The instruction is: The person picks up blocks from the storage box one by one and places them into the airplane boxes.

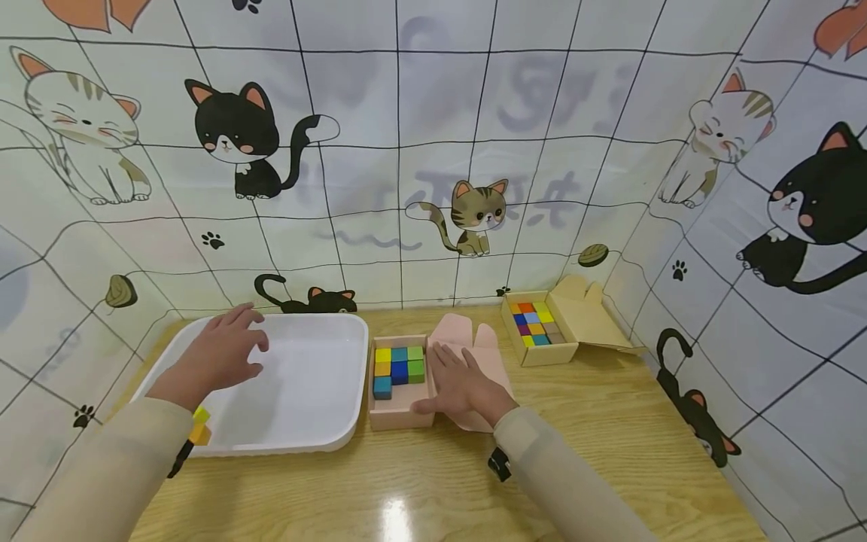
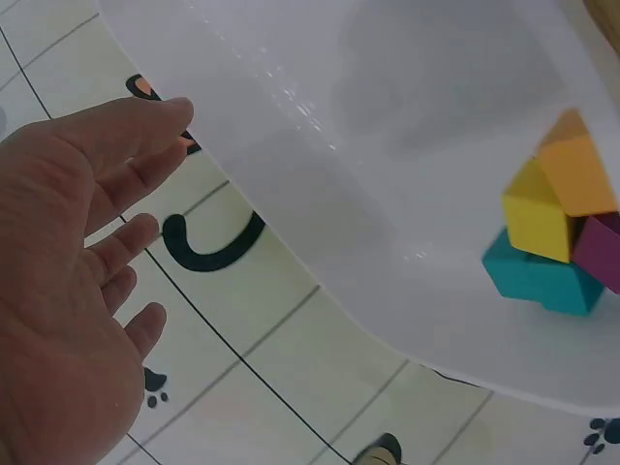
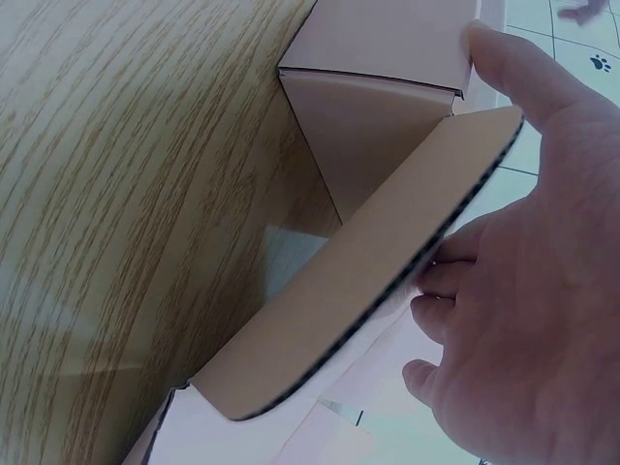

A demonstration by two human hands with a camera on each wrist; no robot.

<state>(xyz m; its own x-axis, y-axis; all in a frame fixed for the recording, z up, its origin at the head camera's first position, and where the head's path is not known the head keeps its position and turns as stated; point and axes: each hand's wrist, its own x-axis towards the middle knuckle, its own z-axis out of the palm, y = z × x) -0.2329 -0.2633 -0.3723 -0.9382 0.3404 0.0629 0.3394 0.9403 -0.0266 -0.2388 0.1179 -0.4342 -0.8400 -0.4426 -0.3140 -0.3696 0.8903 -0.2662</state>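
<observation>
My left hand (image 1: 220, 354) hovers over the left side of a white tray (image 1: 308, 391), fingers loosely curved and holding nothing. In the tray's corner lie several blocks, among them an orange block (image 2: 579, 165), a yellow block (image 2: 536, 213) and a teal block (image 2: 533, 271); my sleeve mostly hides them in the head view. My right hand (image 1: 467, 388) lies flat, fingers extended, on the folded-back lid (image 1: 497, 365) of a pink cardboard box (image 1: 403, 420), its thumb at the box's right wall. Yellow, orange, blue and green cubes (image 1: 400, 369) sit in rows inside, with bare floor at the front right.
Back right stands a second, tan box (image 1: 552, 354) with its lid open, full of coloured cubes. All of it rests on a wooden table (image 1: 609, 421). A cat-patterned cloth (image 1: 379, 181) rises behind and at both sides.
</observation>
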